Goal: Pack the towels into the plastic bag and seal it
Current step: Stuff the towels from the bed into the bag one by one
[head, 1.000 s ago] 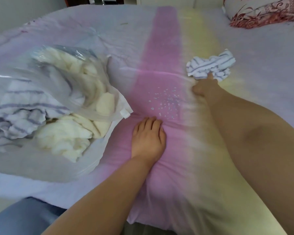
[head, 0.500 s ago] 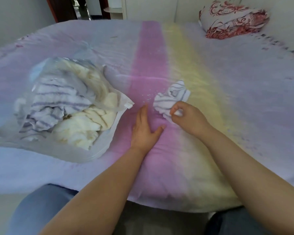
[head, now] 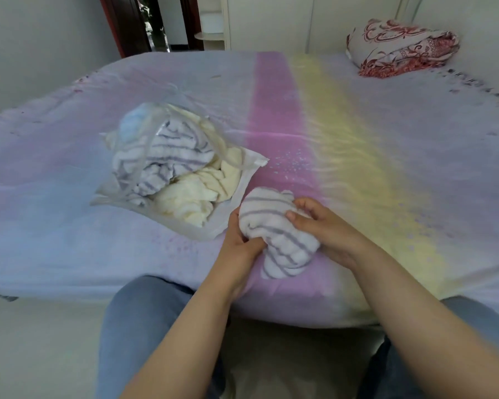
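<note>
Hands meet now on the striped towel (head: 277, 234), seen from the head camera: the left hand (head: 239, 240) cups it from below-left with fingers curled in, the right hand (head: 320, 228) presses thumb and fingers closed over its top. A second ago the right reached far across the bed (head: 415, 168) for it while the left lay flat; half a second ago only the right pinched it. The plastic bag (head: 231, 203), open-mouthed and towel-stuffed, lies just beyond the left fingertips, so loading looks next, with sealing after.

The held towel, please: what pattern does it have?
The towel is white with grey-purple stripes; head view.
</note>
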{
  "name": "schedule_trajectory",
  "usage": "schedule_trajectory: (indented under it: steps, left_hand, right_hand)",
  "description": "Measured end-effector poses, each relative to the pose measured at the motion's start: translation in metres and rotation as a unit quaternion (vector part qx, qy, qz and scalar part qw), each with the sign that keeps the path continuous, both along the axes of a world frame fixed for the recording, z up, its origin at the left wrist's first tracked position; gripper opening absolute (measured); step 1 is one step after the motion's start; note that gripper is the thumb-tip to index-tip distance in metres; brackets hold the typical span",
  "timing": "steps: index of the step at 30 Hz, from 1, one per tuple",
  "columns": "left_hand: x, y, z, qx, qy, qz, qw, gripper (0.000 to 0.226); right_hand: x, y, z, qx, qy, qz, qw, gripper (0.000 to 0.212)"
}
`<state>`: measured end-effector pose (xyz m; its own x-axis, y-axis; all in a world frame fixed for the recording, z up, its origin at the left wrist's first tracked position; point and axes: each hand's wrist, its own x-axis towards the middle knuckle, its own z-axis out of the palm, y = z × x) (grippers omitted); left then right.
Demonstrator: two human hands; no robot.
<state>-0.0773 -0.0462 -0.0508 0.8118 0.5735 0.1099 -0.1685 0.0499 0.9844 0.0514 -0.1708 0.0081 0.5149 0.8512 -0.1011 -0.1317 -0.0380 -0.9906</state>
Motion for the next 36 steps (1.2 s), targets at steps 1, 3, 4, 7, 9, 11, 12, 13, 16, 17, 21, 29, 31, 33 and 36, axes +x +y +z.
schedule_trajectory:
  steps: [1, 3, 4, 7, 9, 11, 12, 13, 16, 17, 21, 29, 31, 33, 36]
  left_hand:
    - [-0.008, 0.002, 0.002, 0.036, 0.018, 0.013, 0.999, 0.056]
    - [-0.022, 0.007, 0.013, 0.142, 0.070, 0.016, 0.987, 0.058]
    - [-0.029, 0.008, 0.018, 0.206, 0.086, 0.022, 0.974, 0.055]
    - [-0.055, 0.009, 0.029, 0.293, 0.045, 0.088, 0.951, 0.033]
    - [-0.074, 0.014, 0.029, 0.281, 0.059, 0.161, 0.944, 0.032]
    - [-0.088, 0.024, 0.022, 0.239, 0.106, 0.255, 0.931, 0.019]
    - [-0.092, 0.031, 0.020, 0.214, 0.140, 0.288, 0.923, 0.023]
    - [-0.092, 0.038, 0.018, 0.197, 0.180, 0.298, 0.917, 0.031]
    - [-0.087, 0.055, 0.017, 0.203, 0.278, 0.276, 0.897, 0.045]
    - [-0.084, 0.059, 0.017, 0.212, 0.288, 0.280, 0.891, 0.047]
    - [-0.074, 0.071, 0.020, 0.229, 0.285, 0.310, 0.878, 0.042]
    - [-0.067, 0.084, 0.013, 0.178, 0.330, 0.291, 0.880, 0.039]
    - [-0.064, 0.089, 0.012, 0.166, 0.340, 0.294, 0.878, 0.040]
    - [-0.064, 0.092, 0.008, 0.155, 0.359, 0.294, 0.872, 0.037]
    - [-0.070, 0.104, -0.002, 0.107, 0.339, 0.270, 0.895, 0.030]
  right_hand:
    - [-0.009, 0.003, -0.003, 0.021, 0.073, 0.016, 0.997, 0.027]
    - [-0.027, 0.008, -0.006, 0.030, 0.148, 0.046, 0.987, 0.038]
    - [-0.032, 0.012, -0.008, 0.017, 0.139, 0.047, 0.989, 0.042]
    - [-0.049, 0.024, 0.001, -0.009, 0.026, -0.025, 0.999, 0.034]
    - [-0.061, 0.034, 0.015, 0.043, -0.049, -0.090, 0.994, 0.028]
    - [-0.075, 0.047, 0.033, 0.129, -0.144, -0.125, 0.973, 0.033]
    - [-0.083, 0.056, 0.040, 0.166, -0.195, -0.130, 0.958, 0.037]
    - [-0.089, 0.067, 0.044, 0.192, -0.245, -0.132, 0.941, 0.039]
    - [-0.098, 0.114, 0.035, 0.202, -0.400, -0.144, 0.882, 0.036]
    - [-0.096, 0.131, 0.026, 0.184, -0.446, -0.145, 0.864, 0.034]
    - [-0.080, 0.172, -0.017, -0.006, -0.539, -0.066, 0.840, 0.041]
    - [-0.076, 0.177, -0.013, -0.118, -0.699, 0.058, 0.703, 0.057]
    - [-0.076, 0.184, -0.010, -0.135, -0.692, 0.090, 0.704, 0.057]
    - [-0.076, 0.194, -0.009, -0.153, -0.703, 0.106, 0.687, 0.057]
    - [-0.078, 0.208, -0.006, -0.174, -0.702, 0.121, 0.680, 0.057]
